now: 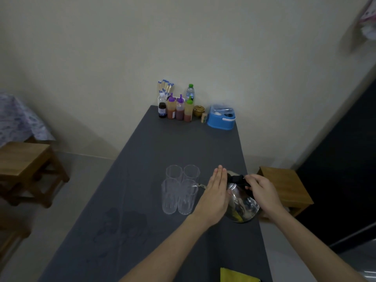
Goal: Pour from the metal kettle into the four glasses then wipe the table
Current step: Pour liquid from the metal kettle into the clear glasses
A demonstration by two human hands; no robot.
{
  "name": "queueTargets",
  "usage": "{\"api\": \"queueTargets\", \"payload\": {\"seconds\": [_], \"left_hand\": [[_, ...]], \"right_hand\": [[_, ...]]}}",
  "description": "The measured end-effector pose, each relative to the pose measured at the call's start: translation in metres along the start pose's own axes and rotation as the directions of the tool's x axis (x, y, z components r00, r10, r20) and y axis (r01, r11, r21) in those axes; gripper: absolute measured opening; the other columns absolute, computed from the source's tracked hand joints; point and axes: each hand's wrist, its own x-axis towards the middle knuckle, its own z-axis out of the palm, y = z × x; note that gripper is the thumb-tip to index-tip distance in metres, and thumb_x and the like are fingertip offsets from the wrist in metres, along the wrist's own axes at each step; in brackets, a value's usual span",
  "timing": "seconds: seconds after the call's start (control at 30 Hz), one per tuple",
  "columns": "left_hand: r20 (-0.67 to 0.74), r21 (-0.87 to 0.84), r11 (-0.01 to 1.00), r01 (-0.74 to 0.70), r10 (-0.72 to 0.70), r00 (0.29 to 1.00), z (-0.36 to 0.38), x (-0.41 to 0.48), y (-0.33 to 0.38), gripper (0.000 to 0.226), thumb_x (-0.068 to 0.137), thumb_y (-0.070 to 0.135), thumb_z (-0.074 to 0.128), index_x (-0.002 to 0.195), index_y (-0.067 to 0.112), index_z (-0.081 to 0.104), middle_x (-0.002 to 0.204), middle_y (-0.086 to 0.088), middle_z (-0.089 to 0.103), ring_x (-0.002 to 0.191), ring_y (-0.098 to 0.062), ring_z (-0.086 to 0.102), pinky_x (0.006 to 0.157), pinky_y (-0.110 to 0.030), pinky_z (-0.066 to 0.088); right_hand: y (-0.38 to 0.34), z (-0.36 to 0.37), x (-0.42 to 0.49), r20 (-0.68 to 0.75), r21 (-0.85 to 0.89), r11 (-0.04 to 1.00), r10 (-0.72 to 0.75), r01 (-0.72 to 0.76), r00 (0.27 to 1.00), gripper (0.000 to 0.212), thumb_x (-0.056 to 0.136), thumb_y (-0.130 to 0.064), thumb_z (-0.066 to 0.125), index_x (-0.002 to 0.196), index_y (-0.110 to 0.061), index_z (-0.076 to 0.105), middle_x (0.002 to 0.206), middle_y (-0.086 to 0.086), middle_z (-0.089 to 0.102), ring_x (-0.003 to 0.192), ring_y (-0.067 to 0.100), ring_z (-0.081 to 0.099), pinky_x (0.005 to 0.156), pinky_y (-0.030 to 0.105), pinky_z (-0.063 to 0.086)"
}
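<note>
The grey-clothed desk carries four glasses mid-surface, sauce bottles and a blue box at its far end (by the wall), and a yellow cloth at its near edge.

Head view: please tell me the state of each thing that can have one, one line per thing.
metal kettle: tilted, spout at the near right glass.
near right glass: upright; fill level unclear.
other three glasses: upright, look empty.
right hand: closed on the kettle handle.
left hand: flat and open against the kettle lid.
yellow cloth: lying unused at the near table edge.
</note>
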Motion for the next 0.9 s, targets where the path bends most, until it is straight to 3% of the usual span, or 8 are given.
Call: {"api": "queueTargets", "payload": {"seconds": [0.13,0.33,0.53,0.77,0.9], "left_hand": [[-0.022,-0.019,1.000,-0.002,0.001,1.000,-0.001,-0.001,-0.001,0.057,0.103,0.022,0.026,0.148,0.002,-0.004,0.158,-0.010,-0.010,0.145,-0.017,-0.013,0.116,-0.025,-0.008],[-0.040,-0.026,1.000,-0.005,0.004,0.999,-0.003,-0.003,0.001,0.057,0.103,0.020,0.026,0.148,0.003,-0.004,0.159,-0.011,-0.009,0.144,-0.017,-0.012,0.117,-0.027,-0.007],[-0.055,-0.043,0.999,-0.004,0.002,0.998,-0.004,-0.006,0.004,0.057,0.103,0.018,0.028,0.148,0.001,-0.003,0.159,-0.011,-0.008,0.145,-0.018,-0.011,0.118,-0.029,-0.004],[-0.048,-0.051,0.999,0.001,-0.004,0.999,-0.008,-0.004,0.005,0.056,0.103,0.021,0.024,0.148,0.001,-0.004,0.158,-0.011,-0.008,0.145,-0.019,-0.011,0.120,-0.031,-0.002],[-0.046,-0.046,0.999,0.016,-0.018,0.999,-0.009,-0.004,0.007,0.065,0.097,0.041,0.008,0.148,0.002,-0.003,0.159,-0.012,-0.007,0.145,-0.018,-0.010,0.118,-0.028,-0.003]], "right_hand": [[-0.005,0.000,-0.001,0.020,-0.018,1.000,-0.017,0.018,1.000,0.034,0.099,-0.022,0.046,0.078,-0.006,0.068,0.071,0.009,0.067,0.070,0.017,0.061,0.058,0.026,0.040],[-0.008,-0.001,-0.001,0.015,-0.035,0.999,-0.021,0.022,1.000,0.034,0.099,-0.021,0.047,0.077,-0.006,0.068,0.070,0.008,0.067,0.069,0.017,0.061,0.056,0.020,0.041],[-0.012,-0.003,-0.003,0.020,-0.061,0.998,-0.025,0.026,0.999,0.034,0.098,-0.023,0.047,0.078,-0.008,0.069,0.075,0.011,0.069,0.074,0.020,0.063,0.059,0.027,0.042],[-0.021,-0.007,-0.005,0.001,-0.082,0.995,-0.053,0.053,0.999,0.035,0.098,-0.022,0.047,0.071,-0.009,0.065,0.068,0.006,0.063,0.066,0.015,0.057,0.055,0.026,0.037],[-0.023,-0.008,-0.005,-0.009,-0.074,0.995,-0.067,0.066,0.998,0.037,0.098,-0.021,0.049,0.063,-0.016,0.062,0.062,0.002,0.061,0.063,0.015,0.056,0.056,0.029,0.037]]}}
